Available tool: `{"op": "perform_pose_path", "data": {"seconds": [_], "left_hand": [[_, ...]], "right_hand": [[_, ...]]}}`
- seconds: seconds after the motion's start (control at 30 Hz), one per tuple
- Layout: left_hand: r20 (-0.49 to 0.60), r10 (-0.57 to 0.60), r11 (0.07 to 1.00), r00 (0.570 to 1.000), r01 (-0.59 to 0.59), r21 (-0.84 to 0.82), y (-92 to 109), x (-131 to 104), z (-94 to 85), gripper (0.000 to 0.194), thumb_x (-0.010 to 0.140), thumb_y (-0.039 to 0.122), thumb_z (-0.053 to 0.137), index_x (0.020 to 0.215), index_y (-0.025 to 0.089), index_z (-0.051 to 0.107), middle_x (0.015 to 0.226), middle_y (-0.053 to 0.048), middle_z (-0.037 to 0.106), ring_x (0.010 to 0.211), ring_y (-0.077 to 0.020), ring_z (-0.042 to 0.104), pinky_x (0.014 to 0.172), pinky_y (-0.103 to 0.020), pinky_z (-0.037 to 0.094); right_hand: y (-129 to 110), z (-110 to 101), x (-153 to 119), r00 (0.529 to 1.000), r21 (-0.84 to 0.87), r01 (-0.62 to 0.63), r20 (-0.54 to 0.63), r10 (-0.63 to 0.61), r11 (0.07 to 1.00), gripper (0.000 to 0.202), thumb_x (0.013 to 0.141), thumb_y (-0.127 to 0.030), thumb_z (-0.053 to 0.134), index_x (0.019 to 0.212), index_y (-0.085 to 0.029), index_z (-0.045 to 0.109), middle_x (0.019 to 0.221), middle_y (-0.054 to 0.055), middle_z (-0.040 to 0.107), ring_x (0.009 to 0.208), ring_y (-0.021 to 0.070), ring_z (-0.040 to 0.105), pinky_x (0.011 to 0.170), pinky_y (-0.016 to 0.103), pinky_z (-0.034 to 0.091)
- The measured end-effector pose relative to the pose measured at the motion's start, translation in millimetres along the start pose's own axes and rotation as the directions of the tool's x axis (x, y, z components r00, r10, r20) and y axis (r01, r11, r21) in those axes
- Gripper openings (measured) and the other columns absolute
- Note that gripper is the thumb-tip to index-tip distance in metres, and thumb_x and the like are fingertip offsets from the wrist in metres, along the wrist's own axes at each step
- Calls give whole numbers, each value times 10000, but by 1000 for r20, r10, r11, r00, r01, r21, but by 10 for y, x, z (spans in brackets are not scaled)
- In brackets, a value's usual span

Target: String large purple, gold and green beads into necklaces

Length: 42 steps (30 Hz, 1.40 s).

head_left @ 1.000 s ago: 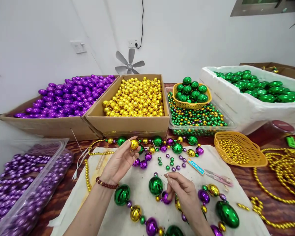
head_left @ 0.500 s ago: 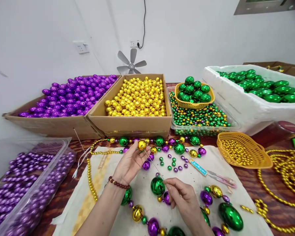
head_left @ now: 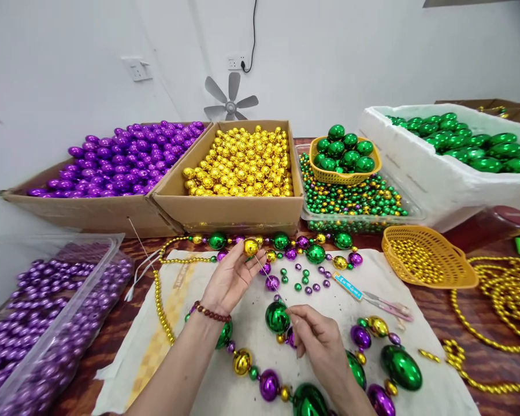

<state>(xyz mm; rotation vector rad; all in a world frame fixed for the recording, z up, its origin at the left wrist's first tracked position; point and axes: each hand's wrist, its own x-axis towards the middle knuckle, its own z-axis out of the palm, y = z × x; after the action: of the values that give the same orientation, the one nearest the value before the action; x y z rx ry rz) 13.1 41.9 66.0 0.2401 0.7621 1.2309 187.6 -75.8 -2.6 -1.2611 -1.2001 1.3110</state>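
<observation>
Between the thumb and fingers of my left hand [head_left: 231,277] is a round shiny gold bead [head_left: 251,247], with the palm turned up. A long thin needle [head_left: 266,273] runs slantwise from near that bead to my right hand [head_left: 316,332], whose thumb and index finger pinch its lower end. Whether its tip is inside the bead I cannot make out. Just left of my right fingertips lies a large green bead [head_left: 277,316]. Under the needle is a purple bead [head_left: 272,283]. A strand of purple, gold and green beads [head_left: 269,384] curves across the cloth below my hands.
Boxes of purple beads [head_left: 125,156] and gold beads [head_left: 238,164] stand behind, with a white foam box [head_left: 416,167] at right. Scissors [head_left: 387,306] and loose small beads [head_left: 305,280] lie on the cloth [head_left: 225,398]. A yellow basket [head_left: 455,274] sits right; a clear bin [head_left: 108,254] left.
The view has tilted slightly downward. Both hands keep nearly the same pose on the bead and needle. One purple bead beneath the needle now lies a little further right.
</observation>
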Motion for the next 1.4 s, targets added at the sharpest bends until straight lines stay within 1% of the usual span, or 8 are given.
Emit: {"op": "perform_pose_path", "data": {"seconds": [0.23, 0.47, 0.63, 0.83, 1.07, 1.23, 1.33, 1.4], "left_hand": [[19, 15, 1000, 1000, -16, 16, -6, 24, -1, 120, 849, 225, 644, 907, 120, 639, 944, -101, 687, 928, -229, 682, 892, -385, 560], [15, 27, 998, 1000, -28, 57, 1, 14, 51, 96, 851, 220, 642, 875, 127, 639, 894, -86, 692, 916, -239, 691, 874, -409, 570], [22, 5, 998, 1000, -6, 69, -23, 33, 123, 117, 878, 226, 604, 854, 118, 642, 879, -96, 693, 937, -227, 688, 867, -383, 580], [24, 20, 994, 1000, -22, 110, -54, 104, 154, 170, 915, 223, 537, 825, 118, 636, 916, -108, 686, 977, -216, 679, 859, -355, 590], [-23, 83, 986, 996, -79, 148, -35, 107, 166, 182, 923, 201, 513, 801, 136, 630, 920, -93, 689, 970, -216, 678, 826, -364, 608], [-43, 114, 979, 993, -104, 178, 81, -8, 155, 179, 938, 223, 494, 865, 132, 630, 917, -86, 689, 961, -191, 667, 800, -318, 610], [-68, 175, 967, 982, -159, 198, 258, -60, 96, 203, 940, 276, 487, 929, 125, 623, 913, -79, 696, 953, -203, 657, 764, -340, 621], [-58, 244, 954, 968, -228, 195, 412, -67, 18, 232, 944, 308, 474, 953, 128, 620, 903, -68, 705, 953, -206, 651, 770, -365, 622]], "right_hand": [[-10, 10, 5, 1000, 3, 8, 10, -8, 1000, 272, 950, -352, 493, 1004, -147, 662, 551, -38, 522, 443, 76, 493, 414, 165, 419], [-51, -12, -1, 1000, -10, 21, -1, -21, 1000, 222, 950, -316, 498, 989, -175, 665, 562, -48, 531, 441, 72, 510, 434, 170, 435], [-110, -63, 5, 999, 43, 15, -34, -13, 999, 188, 938, -277, 508, 939, -177, 667, 541, -56, 544, 426, 59, 511, 430, 155, 421], [-180, -131, 58, 999, 129, 0, -50, 6, 992, 164, 906, -240, 520, 918, -162, 663, 532, -53, 556, 408, 67, 516, 396, 153, 434], [-177, -48, 30, 997, 4, 22, -69, -21, 1000, 190, 921, -252, 490, 938, -164, 657, 545, -52, 553, 420, 65, 535, 403, 146, 415], [-224, 136, 11, 999, -57, 39, -32, -41, 998, 193, 934, -237, 466, 968, -182, 648, 557, -59, 552, 434, 64, 541, 425, 147, 418], [-305, 239, 60, 996, -89, 89, 21, -87, 992, 189, 936, -224, 464, 980, -199, 646, 580, -54, 560, 465, 66, 546, 454, 150, 434], [-342, 289, 116, 991, -94, 117, 76, -110, 989, 191, 936, -217, 458, 987, -209, 642, 588, -53, 559, 482, 69, 550, 466, 153, 444]]}}
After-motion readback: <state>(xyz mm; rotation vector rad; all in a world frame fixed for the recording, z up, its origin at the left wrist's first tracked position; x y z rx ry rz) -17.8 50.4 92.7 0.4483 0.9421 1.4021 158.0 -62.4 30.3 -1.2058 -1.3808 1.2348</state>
